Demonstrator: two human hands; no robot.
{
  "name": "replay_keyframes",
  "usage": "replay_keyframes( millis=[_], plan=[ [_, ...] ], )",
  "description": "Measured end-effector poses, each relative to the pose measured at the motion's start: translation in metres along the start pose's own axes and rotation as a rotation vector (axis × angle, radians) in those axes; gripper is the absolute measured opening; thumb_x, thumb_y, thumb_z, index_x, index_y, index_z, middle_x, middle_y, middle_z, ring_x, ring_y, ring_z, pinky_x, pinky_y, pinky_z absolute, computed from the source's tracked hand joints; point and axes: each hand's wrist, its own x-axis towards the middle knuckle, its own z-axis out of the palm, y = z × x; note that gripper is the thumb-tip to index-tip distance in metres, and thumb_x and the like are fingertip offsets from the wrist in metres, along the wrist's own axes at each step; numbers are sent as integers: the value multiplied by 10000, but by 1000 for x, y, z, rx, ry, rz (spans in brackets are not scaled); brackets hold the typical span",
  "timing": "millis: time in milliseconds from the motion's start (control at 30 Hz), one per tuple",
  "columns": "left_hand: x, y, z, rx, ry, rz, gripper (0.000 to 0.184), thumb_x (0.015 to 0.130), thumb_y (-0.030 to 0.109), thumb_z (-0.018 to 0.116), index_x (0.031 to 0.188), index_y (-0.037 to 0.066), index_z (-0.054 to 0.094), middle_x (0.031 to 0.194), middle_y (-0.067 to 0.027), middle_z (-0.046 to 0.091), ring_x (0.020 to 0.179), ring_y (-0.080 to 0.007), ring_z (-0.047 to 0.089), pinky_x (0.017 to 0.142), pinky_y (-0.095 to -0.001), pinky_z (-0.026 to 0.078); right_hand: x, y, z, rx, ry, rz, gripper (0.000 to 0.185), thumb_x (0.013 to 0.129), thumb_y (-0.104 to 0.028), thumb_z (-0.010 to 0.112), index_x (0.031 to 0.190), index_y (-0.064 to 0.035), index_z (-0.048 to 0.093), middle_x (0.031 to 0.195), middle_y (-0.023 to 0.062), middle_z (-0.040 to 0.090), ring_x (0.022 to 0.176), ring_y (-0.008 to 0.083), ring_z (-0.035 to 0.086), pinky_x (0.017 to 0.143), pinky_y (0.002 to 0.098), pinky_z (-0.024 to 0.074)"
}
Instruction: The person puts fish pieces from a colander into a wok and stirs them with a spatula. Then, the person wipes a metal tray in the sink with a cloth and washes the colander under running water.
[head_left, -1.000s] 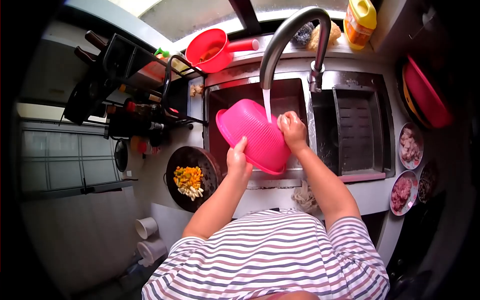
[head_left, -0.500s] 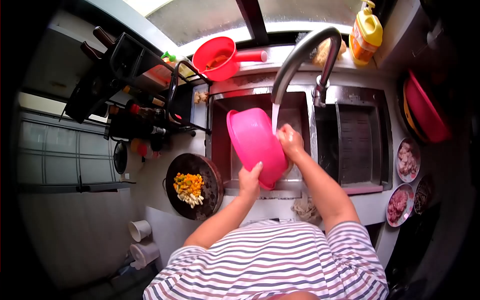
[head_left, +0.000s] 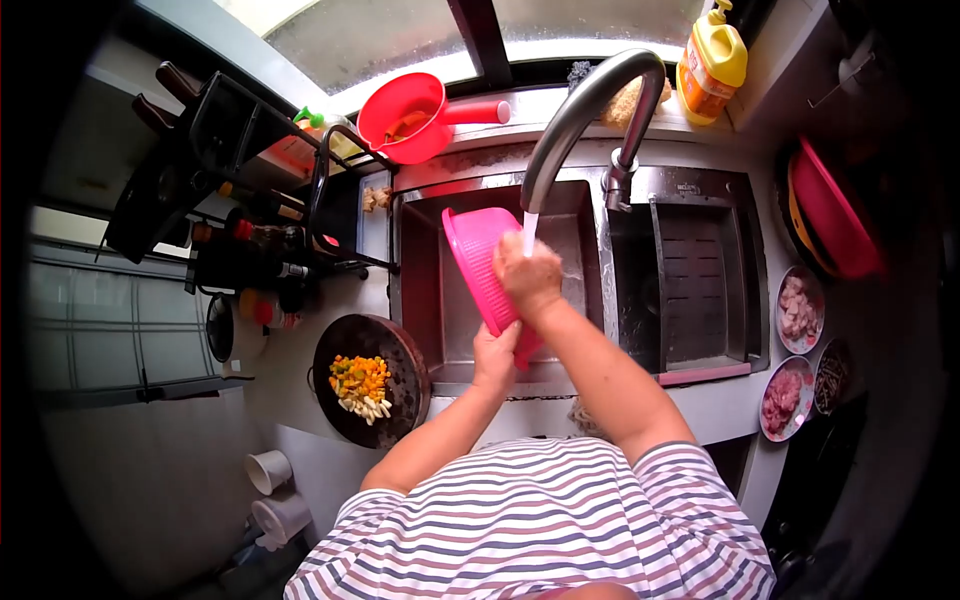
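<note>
A pink plastic basin [head_left: 475, 255] is held tilted on its side over the left sink bowl, its wall showing a fine ribbed or perforated pattern. My left hand [head_left: 495, 355] grips its lower edge, thumb on the near side. Pressed close to the basin's right side is my right hand [head_left: 530, 275], fingers curled and slightly blurred; what they hold, if anything, is hidden. Water from the curved faucet [head_left: 570, 120] runs onto this hand. Beneath both lies the steel sink [head_left: 580, 330].
Left of the sink stands a dark pan [head_left: 410, 375] with chopped orange and whitish pieces. A red ladle-like scoop [head_left: 375, 115] and a yellow bottle [head_left: 713, 65] are on the sill. Plates of raw meat [head_left: 798, 310] and a leaning pink basin [head_left: 835, 215] are at right.
My right hand has moved left and up, from the basin's right edge to under the water. The basin has turned, now showing its patterned wall. The whole view has shifted slightly.
</note>
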Motion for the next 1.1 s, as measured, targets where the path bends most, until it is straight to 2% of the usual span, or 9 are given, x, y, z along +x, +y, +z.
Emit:
replay_keyframes(
  millis=[133, 333, 433, 467, 533, 733, 867, 1000, 1100],
  plan=[
    [-8, 18, -3, -249, -32, 127, 312, 833, 22, 530, 1142, 1, 497, 1074, -107, 578, 1003, -223, 553, 906, -353, 429, 13, 64, -1, 95, -427, 583, 224, 783, -257, 494, 859, -62, 574, 780, 203, 618, 795, 365, 603, 688, 434, 479],
    [11, 50, -47, -623, 115, -158, 397, 866, 187, 545, 1196, -14, 448, 1168, -151, 521, 1086, -286, 501, 955, -435, 394, -32, 114, -18, 855, -169, 734, 146, 812, -159, 577, 793, -19, 543, 686, 13, 547, 638, 72, 504, 578, 231, 431],
    [-2, 60, -38, -579, 82, -116, 427, 861, 228, 558, 1206, 5, 444, 1183, -132, 516, 1097, -268, 492, 957, -436, 390, -38, 90, -33, 878, -48, 527, 98, 827, -117, 541, 781, -39, 504, 663, -1, 515, 579, 69, 492, 530, 221, 422],
    [-12, 58, -28, -471, 148, -130, 423, 862, 215, 557, 1209, 4, 437, 1179, -126, 514, 1097, -256, 490, 956, -418, 394, -32, 56, -60, 1137, -265, 789, 68, 834, -102, 518, 797, -51, 494, 663, 3, 518, 525, 86, 489, 491, 242, 430],
    [-10, 32, -18, -438, 134, -96, 367, 822, 147, 603, 1145, 14, 491, 1120, -109, 548, 1039, -234, 528, 928, -389, 416, -41, 26, -54, 394, -122, 16, 101, 808, -157, 561, 828, -71, 512, 649, 96, 573, 521, 239, 575, 509, 344, 469],
    [-16, 34, -7, -274, 158, 98, 278, 831, 63, 553, 1093, -22, 516, 1068, -93, 569, 964, -201, 556, 856, -319, 442, -37, -20, -27, 217, -75, -384, 130, 697, -109, 572, 674, -111, 444, 587, 48, 433, 544, 209, 513, 453, 330, 426],
    [-11, 31, -22, -259, 85, 105, 321, 809, 10, 540, 1124, -30, 495, 1081, -114, 567, 966, -215, 555, 874, -338, 433, -9, 18, 16, 166, -129, 145, 141, 826, -220, 489, 750, -101, 494, 616, 131, 582, 512, 302, 589, 460, 409, 479],
    [-15, 32, -28, -186, 39, 151, 328, 805, 1, 539, 1128, -33, 496, 1084, -120, 571, 984, -228, 553, 893, -345, 422, -33, 65, 44, 327, -438, 522, 235, 798, -272, 512, 896, -60, 542, 748, 194, 603, 744, 392, 592, 693, 473, 462],
    [-16, 34, -24, -175, 18, 154, 336, 806, -2, 537, 1138, -27, 490, 1092, -116, 567, 993, -222, 550, 897, -339, 419, -34, 77, 31, 642, -297, 529, 261, 776, -241, 526, 956, -54, 554, 768, 189, 596, 739, 360, 598, 643, 451, 481]
  ],
)
